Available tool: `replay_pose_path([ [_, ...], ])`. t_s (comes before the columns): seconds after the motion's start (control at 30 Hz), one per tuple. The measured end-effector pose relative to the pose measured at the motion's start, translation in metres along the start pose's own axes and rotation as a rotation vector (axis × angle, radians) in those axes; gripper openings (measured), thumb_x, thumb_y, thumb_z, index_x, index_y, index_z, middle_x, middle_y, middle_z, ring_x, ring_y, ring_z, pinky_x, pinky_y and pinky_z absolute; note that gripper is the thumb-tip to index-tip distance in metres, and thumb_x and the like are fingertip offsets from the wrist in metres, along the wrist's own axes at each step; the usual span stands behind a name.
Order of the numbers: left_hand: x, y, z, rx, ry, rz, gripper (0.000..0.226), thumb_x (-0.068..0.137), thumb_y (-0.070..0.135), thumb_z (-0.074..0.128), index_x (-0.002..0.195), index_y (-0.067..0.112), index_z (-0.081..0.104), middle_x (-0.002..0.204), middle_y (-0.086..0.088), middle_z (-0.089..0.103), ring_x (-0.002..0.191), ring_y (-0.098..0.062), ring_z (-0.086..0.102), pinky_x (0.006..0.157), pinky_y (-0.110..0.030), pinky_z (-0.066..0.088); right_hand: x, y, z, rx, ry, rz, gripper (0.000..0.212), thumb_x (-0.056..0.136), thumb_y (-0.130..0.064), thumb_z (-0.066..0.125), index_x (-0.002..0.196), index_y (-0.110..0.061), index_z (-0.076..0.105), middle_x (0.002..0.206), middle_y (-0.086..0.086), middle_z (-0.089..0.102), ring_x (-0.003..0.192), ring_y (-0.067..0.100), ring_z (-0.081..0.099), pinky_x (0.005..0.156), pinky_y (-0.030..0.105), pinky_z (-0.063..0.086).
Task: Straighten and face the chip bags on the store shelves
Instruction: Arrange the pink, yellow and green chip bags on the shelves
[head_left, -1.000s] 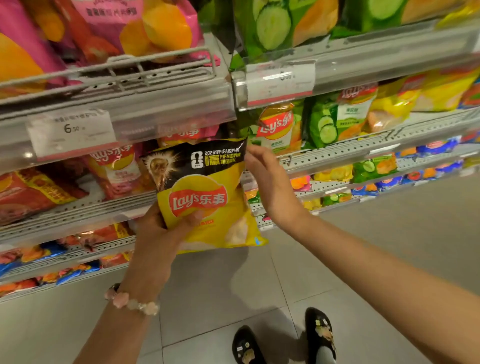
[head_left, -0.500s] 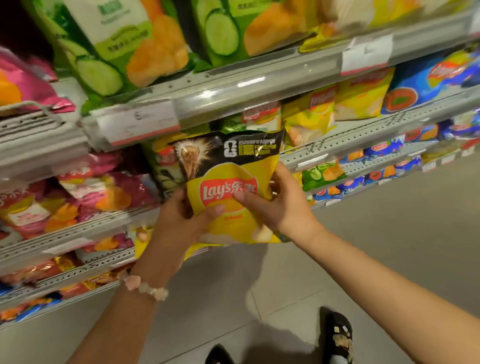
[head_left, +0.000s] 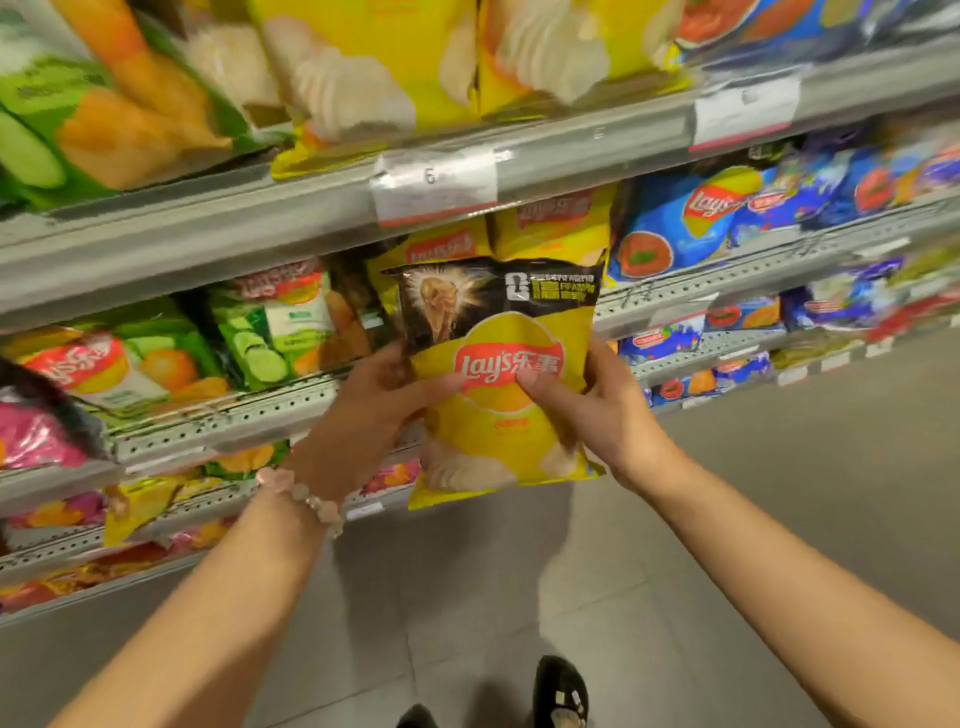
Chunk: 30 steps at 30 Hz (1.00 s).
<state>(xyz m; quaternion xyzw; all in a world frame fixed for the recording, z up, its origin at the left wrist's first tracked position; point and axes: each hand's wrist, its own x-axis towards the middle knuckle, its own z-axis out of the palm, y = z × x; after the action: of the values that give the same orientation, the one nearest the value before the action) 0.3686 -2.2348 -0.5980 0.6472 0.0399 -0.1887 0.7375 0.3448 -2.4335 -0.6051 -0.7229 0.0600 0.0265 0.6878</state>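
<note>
A yellow chip bag with a black top band and a red logo is upright in front of the shelves, label toward me. My left hand grips its left edge, thumb across the front. My right hand grips the right edge, thumb on the logo. Right behind the bag, yellow bags of the same kind stand on the middle shelf. Green cucumber bags sit to their left and blue bags to their right.
The upper shelf carries large yellow and green bags and a price tag on its rail. Lower shelves hold more small bags. Grey floor tiles spread to the right and below. My black shoes show at the bottom.
My right hand came onto the bag and now grips it together with the left. The bag has travelled right along the shelves, from the red and green bags to the yellow section.
</note>
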Motion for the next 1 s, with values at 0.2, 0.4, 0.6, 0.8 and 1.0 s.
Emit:
replay_pose_path([
  [0.2,0.041,-0.008,-0.004,0.792,0.186,0.19,0.085,0.045,0.054,0.088,0.117,0.03,0.051,0.114,0.013,0.055,0.101,0.0,0.053,0.086,-0.021,0.046,0.046,-0.003,-0.051,-0.003,0.136,-0.019,0.033,0.083,-0.017,0.07,0.111,-0.005,0.06,0.106,0.012,0.069,0.103,0.031,0.065,0.086,0.041,0.055],
  [0.4,0.076,-0.033,-0.023,1.4,0.132,0.279,0.06,0.083,0.031,0.071,0.133,0.01,0.047,0.131,-0.012,0.049,0.115,-0.028,0.049,0.093,-0.036,0.041,0.097,-0.016,-0.061,-0.072,0.167,-0.156,0.026,0.084,-0.02,0.07,0.106,-0.012,0.061,0.105,0.009,0.068,0.097,0.021,0.066,0.089,0.043,0.053],
  [0.6,0.086,-0.049,-0.036,1.108,0.223,0.422,0.02,0.091,0.015,0.062,0.107,0.003,0.065,0.103,-0.011,0.064,0.097,-0.027,0.058,0.075,-0.024,0.036,0.139,-0.018,-0.048,-0.034,0.186,-0.291,0.015,0.086,-0.02,0.066,0.099,-0.024,0.059,0.099,-0.001,0.067,0.095,0.015,0.063,0.093,0.039,0.051],
  [0.8,0.095,-0.07,-0.036,1.116,0.421,0.573,0.02,0.083,0.036,0.07,0.078,0.024,0.056,0.078,0.009,0.055,0.074,-0.012,0.05,0.06,-0.028,0.027,0.16,-0.006,-0.036,-0.002,0.148,-0.384,0.009,0.09,-0.014,0.062,0.089,-0.019,0.055,0.08,-0.005,0.063,0.059,-0.001,0.061,0.049,0.016,0.047],
  [1.0,0.109,-0.089,-0.04,1.177,0.605,0.832,0.025,0.081,0.044,0.07,0.079,0.02,0.062,0.086,-0.003,0.068,0.083,-0.026,0.061,0.06,-0.03,0.03,0.168,0.03,-0.041,-0.043,0.05,-0.509,0.03,0.09,-0.015,0.062,0.118,-0.01,0.055,0.097,0.0,0.066,0.073,0.0,0.066,0.06,0.016,0.052],
])
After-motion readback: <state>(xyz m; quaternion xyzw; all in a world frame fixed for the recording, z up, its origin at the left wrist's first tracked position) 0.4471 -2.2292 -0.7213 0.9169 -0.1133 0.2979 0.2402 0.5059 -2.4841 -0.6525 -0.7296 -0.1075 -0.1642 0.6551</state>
